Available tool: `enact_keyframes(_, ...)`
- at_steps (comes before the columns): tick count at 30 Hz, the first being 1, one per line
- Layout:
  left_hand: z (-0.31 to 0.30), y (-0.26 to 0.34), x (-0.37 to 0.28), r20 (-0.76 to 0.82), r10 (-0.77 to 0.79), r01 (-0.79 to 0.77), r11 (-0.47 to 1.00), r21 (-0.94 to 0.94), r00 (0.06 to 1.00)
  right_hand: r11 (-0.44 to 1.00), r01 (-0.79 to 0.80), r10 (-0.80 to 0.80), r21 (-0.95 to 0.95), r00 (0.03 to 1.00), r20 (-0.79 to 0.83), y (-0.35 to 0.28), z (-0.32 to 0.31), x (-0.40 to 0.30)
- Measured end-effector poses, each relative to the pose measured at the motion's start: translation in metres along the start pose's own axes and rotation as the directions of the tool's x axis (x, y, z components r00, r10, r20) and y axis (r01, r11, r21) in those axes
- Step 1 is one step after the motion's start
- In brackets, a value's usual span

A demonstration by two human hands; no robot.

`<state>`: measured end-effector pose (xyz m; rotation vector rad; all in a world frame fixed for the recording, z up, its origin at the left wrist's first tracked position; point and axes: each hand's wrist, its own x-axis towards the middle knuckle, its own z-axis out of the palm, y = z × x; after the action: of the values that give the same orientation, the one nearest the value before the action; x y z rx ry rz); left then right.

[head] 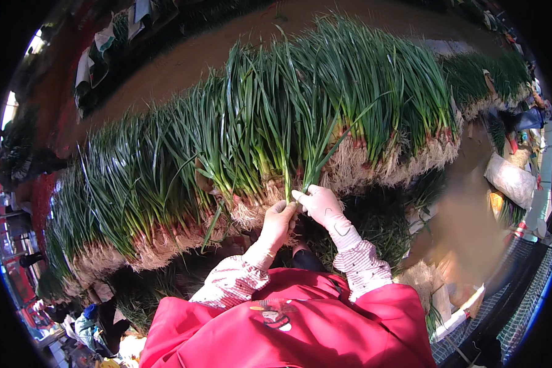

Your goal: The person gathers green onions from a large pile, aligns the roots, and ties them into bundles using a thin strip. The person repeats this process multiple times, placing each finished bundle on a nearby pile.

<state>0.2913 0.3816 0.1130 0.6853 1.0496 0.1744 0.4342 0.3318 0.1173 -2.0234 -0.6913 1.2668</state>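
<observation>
Bundles of long green onion-like plants (253, 110) with reddish stem bases and pale stringy roots (248, 211) lie in a long row before me, leaves pointing away. My left hand (278, 223) has its thumb and fingers closed around the lower end of a green stalk (287, 179). Close beside it, my right hand (319, 204) pinches green leaves near its thumb and forefinger. Both hands are gloved in a pale, thin material, and their fingertips nearly meet. What lies inside the left fist is hidden.
A brown surface (175, 60) lies beyond the row. Loose green leaves (382, 225) are heaped below it at the right. A white sack (510, 179) and black netting (524, 276) are at the far right. A person in a light blue jacket (86, 329) is at the lower left.
</observation>
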Motion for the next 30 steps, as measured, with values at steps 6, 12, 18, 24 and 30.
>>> enact_keyframes(6, 0.024, 0.004, 0.000, 0.093, -0.123, 0.144, 0.953, -0.266, 0.988, 0.859, 0.285, -0.469, -0.425, 0.769, -0.433, 0.028, 0.009, -0.007)
enact_keyframes(12, 0.005, 0.101, -0.088, 0.381, 0.133, 0.206, 0.657, -0.725, 0.915, 0.926, -0.331, 0.338, -0.179, 0.941, 0.009, 0.119, -0.058, -0.013)
enact_keyframes(18, -0.010, 0.162, -0.113, 0.104, 0.460, -0.382, 0.826, -0.414, 0.882, 0.884, 0.105, -0.206, -0.455, 0.962, -0.177, 0.041, -0.087, 0.022)
enact_keyframes(24, 0.000, 0.108, -0.031, 0.307, 0.128, -0.006, 0.929, -0.371, 0.943, 0.847, 0.010, -0.090, -0.532, 0.988, -0.125, 0.017, -0.096, 0.133)
enact_keyframes(30, 0.033, 0.053, 0.018, 0.245, 0.103, -0.095, 0.995, -0.043, 0.964, 0.841, 0.262, -0.276, -0.472, 0.960, 0.042, -0.028, -0.062, -0.026)
